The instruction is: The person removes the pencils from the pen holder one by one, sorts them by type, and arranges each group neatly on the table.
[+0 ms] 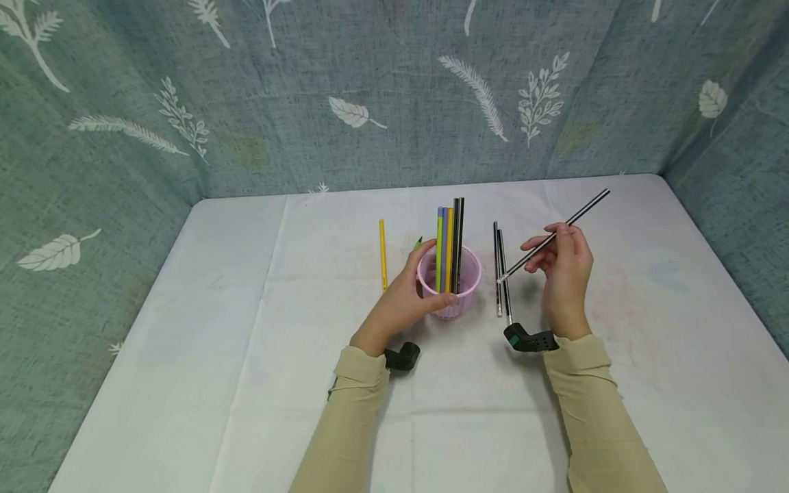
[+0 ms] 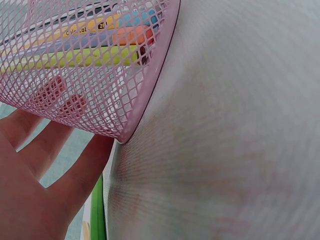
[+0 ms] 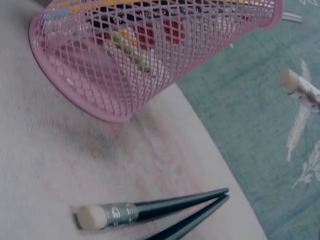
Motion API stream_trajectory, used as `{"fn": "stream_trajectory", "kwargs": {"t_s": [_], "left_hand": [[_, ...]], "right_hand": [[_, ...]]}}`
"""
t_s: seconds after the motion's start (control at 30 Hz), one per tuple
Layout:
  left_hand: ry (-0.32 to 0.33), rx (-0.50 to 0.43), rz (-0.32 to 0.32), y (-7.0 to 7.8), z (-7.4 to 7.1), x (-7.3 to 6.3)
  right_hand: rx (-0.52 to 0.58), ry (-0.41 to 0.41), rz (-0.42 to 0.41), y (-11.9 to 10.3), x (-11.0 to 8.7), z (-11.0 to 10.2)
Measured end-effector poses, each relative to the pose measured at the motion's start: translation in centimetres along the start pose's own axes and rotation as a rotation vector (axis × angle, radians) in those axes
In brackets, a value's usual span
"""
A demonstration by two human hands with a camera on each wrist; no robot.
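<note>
A pink mesh pencil cup (image 1: pixel 470 274) stands on the table with several pencils (image 1: pixel 448 246) upright in it: green, purple, yellow and black. My left hand (image 1: pixel 403 294) grips the cup from its left side, thumb at the near rim and fingers against the mesh (image 2: pixel 75 95). To the right of the cup, my right hand (image 1: pixel 567 274) pinches a black-and-white striped pencil (image 1: pixel 588 207), held tilted in the air. Its white eraser end (image 3: pixel 295 82) points down towards the cup. Below it, two dark pencils (image 1: pixel 496 263) lie side by side on the table.
A yellow pencil (image 1: pixel 383 253) lies left of the cup. The tip of a green pencil (image 1: pixel 418 242) shows behind my left hand. White cloth covers the table (image 1: pixel 308 383), and a leaf-patterned curtain (image 1: pixel 394 89) hangs behind it.
</note>
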State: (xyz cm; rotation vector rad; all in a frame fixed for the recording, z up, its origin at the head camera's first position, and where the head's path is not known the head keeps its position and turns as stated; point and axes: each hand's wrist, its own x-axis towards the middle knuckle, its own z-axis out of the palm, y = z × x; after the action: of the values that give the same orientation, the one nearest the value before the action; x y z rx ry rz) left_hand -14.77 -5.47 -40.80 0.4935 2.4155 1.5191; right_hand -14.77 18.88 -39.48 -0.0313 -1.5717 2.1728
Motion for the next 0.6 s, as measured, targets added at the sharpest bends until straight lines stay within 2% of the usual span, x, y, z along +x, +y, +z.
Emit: {"fn": "stream_trajectory", "kwargs": {"t_s": [0.2, 0.43, 0.6], "left_hand": [[0.004, 0.008, -0.016, 0.1, 0.1, 0.0], [0.015, 0.015, -0.010, 0.1, 0.0, 0.0], [-0.006, -0.008, -0.010, 0.0, 0.0, 0.0]], "right_hand": [[-0.063, -0.040, 0.054, 0.9, 0.4, -0.9], [-0.137, -0.081, 0.098, 3.8, 1.5, -2.5], [-0.295, -0.087, 0.185, 3.1, 1.1, -2.2]]}}
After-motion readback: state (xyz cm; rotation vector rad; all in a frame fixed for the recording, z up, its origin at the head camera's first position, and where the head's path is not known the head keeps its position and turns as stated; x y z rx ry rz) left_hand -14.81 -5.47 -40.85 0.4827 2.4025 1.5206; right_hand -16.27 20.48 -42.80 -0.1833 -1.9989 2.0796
